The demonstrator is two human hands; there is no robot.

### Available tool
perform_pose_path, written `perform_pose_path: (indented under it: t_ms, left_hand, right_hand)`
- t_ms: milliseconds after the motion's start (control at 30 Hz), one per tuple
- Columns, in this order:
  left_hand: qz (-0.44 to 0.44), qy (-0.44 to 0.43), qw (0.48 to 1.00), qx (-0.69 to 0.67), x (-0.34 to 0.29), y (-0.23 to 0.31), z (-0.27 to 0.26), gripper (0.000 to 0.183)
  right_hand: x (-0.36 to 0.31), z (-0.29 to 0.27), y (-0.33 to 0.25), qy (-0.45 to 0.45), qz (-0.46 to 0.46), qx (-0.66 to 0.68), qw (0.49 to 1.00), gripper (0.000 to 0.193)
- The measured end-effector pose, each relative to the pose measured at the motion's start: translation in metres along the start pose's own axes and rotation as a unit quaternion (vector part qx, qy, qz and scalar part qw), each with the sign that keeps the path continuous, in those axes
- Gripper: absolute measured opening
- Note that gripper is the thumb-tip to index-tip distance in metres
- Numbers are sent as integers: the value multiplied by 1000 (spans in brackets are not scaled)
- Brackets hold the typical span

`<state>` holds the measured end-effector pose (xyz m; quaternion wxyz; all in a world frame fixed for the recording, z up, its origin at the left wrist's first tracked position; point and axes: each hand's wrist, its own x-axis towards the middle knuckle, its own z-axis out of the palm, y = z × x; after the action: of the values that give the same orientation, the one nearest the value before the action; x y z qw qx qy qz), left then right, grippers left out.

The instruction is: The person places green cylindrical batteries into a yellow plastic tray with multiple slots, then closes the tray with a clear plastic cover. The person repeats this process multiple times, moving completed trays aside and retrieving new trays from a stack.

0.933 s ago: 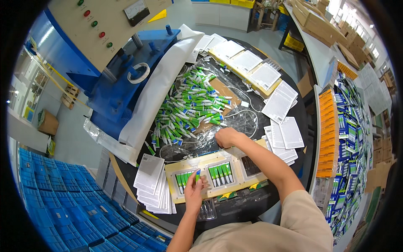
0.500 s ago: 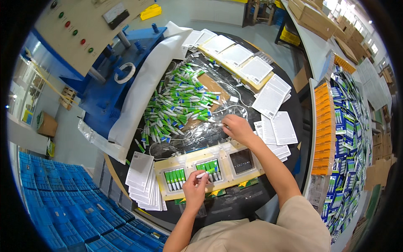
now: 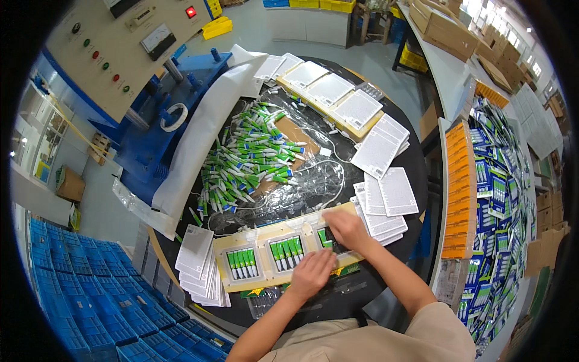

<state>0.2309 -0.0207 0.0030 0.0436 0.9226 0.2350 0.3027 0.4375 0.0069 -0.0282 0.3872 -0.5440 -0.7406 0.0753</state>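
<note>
Head view: both hands work at the right end of a cream tray point(image 3: 259, 238) on the round black table point(image 3: 416, 181). The right hand point(image 3: 345, 228) pinches green tubes point(image 3: 324, 236) in the rightmost pocket — fingers curled on them. The left hand point(image 3: 312, 273) presses the tray's near edge, fingers bent. Loose tubes point(image 3: 253, 163) lie heaped beyond.

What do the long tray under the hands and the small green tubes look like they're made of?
Tray: looks like pale wood or fibreboard, matte, with flat tan edges. Tubes: probably glossy plastic, green and white, catching light. Both hands, left and right, work at its right pocket.
</note>
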Motion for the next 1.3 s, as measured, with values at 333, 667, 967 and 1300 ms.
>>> perform_pose_path:
  t_ms: [333, 667, 967, 1300]
  left_hand:
    - [4, -123, 992, 20, -9, -3, 59, 42]
    - [-36, -111, 992, 50, -19, -6, 55, 45]
    - [-61, -101, 992, -43, -17, -10, 38, 48]
    - [-199, 81, 976, 30, 65, -207, 19, 28]
  right_hand:
    - [113, 89, 40, -58, 65, -124, 988, 25]
    - [-65, -30, -47, 52, 137, -66, 987, 21]
    - [-41, -4, -49, 77, 152, -44, 984, 24]
    - [168, 141, 43, -155, 66, -135, 976, 9]
